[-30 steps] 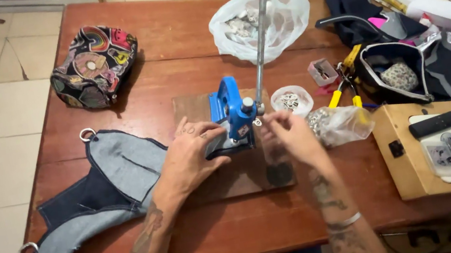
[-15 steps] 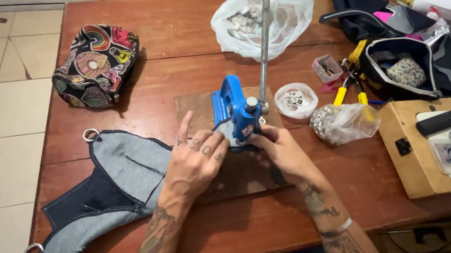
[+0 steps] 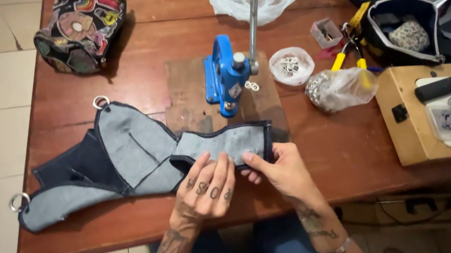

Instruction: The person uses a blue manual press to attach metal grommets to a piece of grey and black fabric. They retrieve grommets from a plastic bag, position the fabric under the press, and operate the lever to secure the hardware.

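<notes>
Denim piece on the bench

The grey-and-navy denim piece (image 3: 138, 154) lies flat, metal rings at its left corners, right end pinched.

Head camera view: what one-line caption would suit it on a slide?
Both hands, left hand and right hand, hold a grey-and-navy fabric piece before a blue hand press.
</notes>
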